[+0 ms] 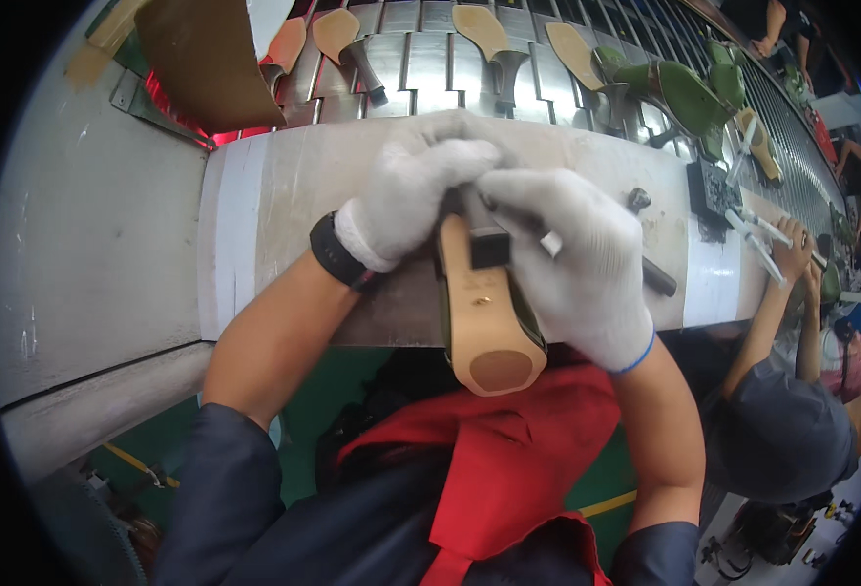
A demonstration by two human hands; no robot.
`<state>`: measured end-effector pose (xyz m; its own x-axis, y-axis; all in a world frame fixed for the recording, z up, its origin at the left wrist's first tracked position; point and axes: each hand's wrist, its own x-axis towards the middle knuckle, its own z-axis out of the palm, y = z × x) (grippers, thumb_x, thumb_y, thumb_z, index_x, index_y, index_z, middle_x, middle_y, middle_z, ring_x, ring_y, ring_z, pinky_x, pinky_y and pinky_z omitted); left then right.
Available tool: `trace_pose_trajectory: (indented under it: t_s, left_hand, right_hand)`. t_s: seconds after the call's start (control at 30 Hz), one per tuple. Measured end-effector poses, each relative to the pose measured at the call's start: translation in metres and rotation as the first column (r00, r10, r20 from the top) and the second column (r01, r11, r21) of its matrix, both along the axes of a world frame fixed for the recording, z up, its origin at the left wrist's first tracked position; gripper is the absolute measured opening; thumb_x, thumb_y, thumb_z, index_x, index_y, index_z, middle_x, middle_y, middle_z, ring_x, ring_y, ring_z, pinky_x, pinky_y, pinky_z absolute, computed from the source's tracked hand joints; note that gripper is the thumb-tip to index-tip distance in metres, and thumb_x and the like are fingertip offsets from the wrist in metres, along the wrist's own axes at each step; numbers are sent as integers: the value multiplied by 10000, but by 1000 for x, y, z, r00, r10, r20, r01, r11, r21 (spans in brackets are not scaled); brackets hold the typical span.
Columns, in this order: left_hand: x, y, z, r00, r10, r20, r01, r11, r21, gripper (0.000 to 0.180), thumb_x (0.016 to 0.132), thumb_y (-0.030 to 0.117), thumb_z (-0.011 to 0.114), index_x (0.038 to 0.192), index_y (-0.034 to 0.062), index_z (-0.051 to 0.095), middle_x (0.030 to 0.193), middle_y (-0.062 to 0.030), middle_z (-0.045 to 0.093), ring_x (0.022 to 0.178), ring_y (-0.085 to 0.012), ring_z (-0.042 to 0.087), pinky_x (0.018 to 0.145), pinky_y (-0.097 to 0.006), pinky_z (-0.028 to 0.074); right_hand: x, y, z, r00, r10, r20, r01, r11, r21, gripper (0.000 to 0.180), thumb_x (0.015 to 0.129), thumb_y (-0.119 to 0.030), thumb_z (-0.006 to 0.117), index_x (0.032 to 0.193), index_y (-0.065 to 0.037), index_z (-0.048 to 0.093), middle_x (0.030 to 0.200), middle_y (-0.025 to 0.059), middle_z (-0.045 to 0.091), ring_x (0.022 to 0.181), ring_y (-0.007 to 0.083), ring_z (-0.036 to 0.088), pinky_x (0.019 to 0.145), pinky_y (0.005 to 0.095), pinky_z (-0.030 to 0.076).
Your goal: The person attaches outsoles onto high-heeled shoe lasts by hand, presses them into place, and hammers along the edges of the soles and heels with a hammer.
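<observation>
A high-heeled shoe [484,308] lies sole up between my hands, over the near edge of the bench. Its tan sole has a brown oval patch at the rounded end close to my red apron. A grey heel with a black tip [490,250] rises from its far part. My left hand [419,181], in a white glove, is curled closed about the far end of the shoe; motion blurs its fingers. Beside the heel, my gloved right hand [579,252] is closed, its thumb and forefinger pinched around something small and dark that I cannot make out.
A hammer [659,277] lies on the pale bench [303,195], partly behind my right hand. Beyond runs a metal slat conveyor [425,59] with several tan-soled shoes and green ones. At right are a black holder [712,198] with white tubes and a co-worker's hands [794,252].
</observation>
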<state>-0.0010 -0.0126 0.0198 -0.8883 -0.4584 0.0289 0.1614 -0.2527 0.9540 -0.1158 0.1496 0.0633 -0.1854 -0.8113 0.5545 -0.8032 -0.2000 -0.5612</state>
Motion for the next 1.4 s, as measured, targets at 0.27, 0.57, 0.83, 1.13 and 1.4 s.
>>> trace_pose_trajectory:
  t_s: [0.27,0.57,0.83,1.13,1.4]
  left_hand:
    - [-11,13,18,996,-31,80,49,971,-233,292,1012,197,595,1094,-30,757,1014,-93,758,904,-110,677,834,-246,536]
    - [-32,22,-10,986,-87,-141,39,948,-315,547,1209,374,407,1175,-48,752,1000,-67,748,927,-113,672,909,-282,555]
    - [-34,33,-10,983,-17,-181,-37,956,-292,419,1182,311,488,1186,-19,747,970,-34,720,883,-98,641,828,-280,539]
    - [-27,21,0,997,-66,-35,45,904,-426,336,1121,281,598,1114,-8,769,1020,-37,727,963,-97,635,887,-285,527]
    - [-29,27,-10,999,-2,-52,-17,929,-369,341,1123,289,596,1143,-5,770,1024,-35,745,966,-98,645,891,-291,534]
  right_hand:
    - [11,41,47,847,-266,460,111,935,336,328,1069,-261,672,1091,54,763,823,118,760,700,173,720,642,347,555]
    - [-12,36,46,922,-6,-388,162,914,372,194,1056,-144,615,1081,9,732,878,193,709,772,395,713,661,510,538]
    - [7,31,34,947,-235,-220,296,905,307,150,1005,-123,680,982,20,716,778,182,674,692,386,673,640,507,487]
    - [-10,46,24,930,-354,100,236,784,574,335,901,-295,862,917,16,741,762,124,725,697,175,688,655,367,526]
    - [-22,36,17,944,-279,178,74,703,707,458,964,-390,833,1249,-37,769,972,127,783,784,201,737,771,373,592]
